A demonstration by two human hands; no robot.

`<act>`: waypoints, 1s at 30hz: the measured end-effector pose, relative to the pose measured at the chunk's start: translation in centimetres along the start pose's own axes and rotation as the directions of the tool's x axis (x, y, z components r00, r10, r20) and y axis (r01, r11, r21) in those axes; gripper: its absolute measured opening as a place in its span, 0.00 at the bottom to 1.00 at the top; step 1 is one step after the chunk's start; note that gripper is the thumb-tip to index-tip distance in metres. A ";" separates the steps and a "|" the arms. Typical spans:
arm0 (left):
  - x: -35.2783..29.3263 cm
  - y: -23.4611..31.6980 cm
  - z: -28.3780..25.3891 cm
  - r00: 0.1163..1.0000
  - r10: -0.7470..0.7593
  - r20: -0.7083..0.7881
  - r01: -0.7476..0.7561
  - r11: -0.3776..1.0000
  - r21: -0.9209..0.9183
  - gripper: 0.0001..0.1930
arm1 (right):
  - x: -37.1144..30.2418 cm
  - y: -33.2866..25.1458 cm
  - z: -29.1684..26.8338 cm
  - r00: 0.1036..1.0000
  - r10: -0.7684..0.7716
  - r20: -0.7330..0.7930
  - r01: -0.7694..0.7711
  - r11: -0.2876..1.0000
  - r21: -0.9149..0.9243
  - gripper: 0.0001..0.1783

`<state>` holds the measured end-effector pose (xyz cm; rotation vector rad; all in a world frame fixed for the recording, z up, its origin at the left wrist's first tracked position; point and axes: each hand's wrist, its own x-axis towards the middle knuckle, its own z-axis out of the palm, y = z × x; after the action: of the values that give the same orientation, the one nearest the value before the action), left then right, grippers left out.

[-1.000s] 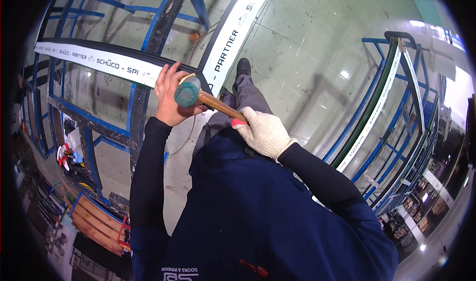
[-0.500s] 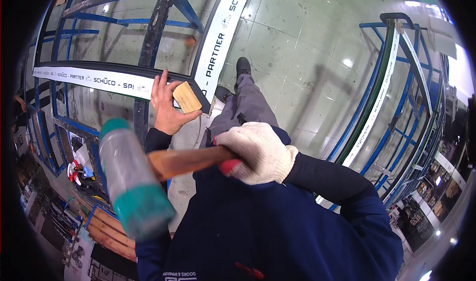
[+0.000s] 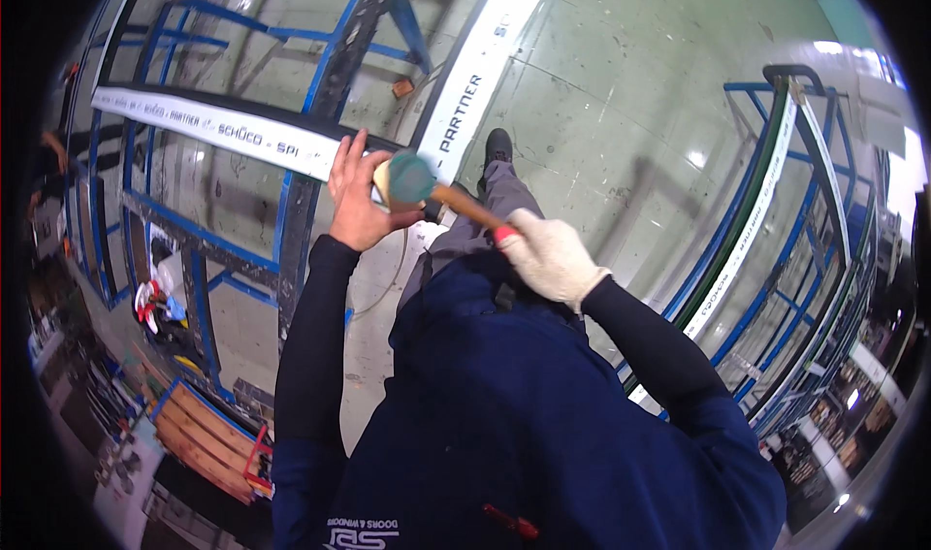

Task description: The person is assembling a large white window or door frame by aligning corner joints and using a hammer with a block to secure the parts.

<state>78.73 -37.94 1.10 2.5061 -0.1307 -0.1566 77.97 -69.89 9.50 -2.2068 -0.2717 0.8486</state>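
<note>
My bare left hand (image 3: 357, 206) holds a small wooden block (image 3: 382, 179) against the corner of a dark window or door frame (image 3: 228, 135) covered with white printed film. Its fingers lie along the frame, and the thumb is at the block's near side. My right hand (image 3: 555, 259), in a white glove with red fingertips, is closed around the wooden handle of a mallet (image 3: 464, 204). The mallet's green head is at the block beside my left hand and hides most of it. Whether head and block touch, I cannot tell.
The frame rests on a blue and black metal stand (image 3: 354, 50). At the right, another rack (image 3: 752, 210) holds long film-covered profiles. A slatted wooden pallet (image 3: 199, 429) lies at lower left. A small brown block (image 3: 401, 87) is on the floor beyond the frame.
The mallet has swung from the near left, forward and right, onto the block. My right hand has moved forward and right with it. The left hand stays on the block while the view has shifted.
</note>
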 end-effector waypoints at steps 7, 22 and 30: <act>0.1 0.5 -0.3 1.000 -0.008 0.009 0.009 0.998 -0.059 0.46 | -0.5 1.9 -2.5 0.956 0.247 -0.158 -0.184 0.925 0.333 0.18; -2.5 12.5 0.9 0.986 0.146 -0.081 -0.166 0.905 -0.391 0.47 | -0.6 -0.6 -1.5 0.979 0.158 -0.131 -0.068 0.851 0.520 0.30; -1.8 5.7 4.7 0.942 -0.195 -0.274 0.169 0.979 -0.116 0.47 | -0.1 -0.9 -2.7 0.932 0.329 -0.151 -0.245 0.882 0.403 0.31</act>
<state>75.96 -45.00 0.87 2.4170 0.2221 0.1217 79.68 -70.86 11.57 -1.9703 0.3158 0.7344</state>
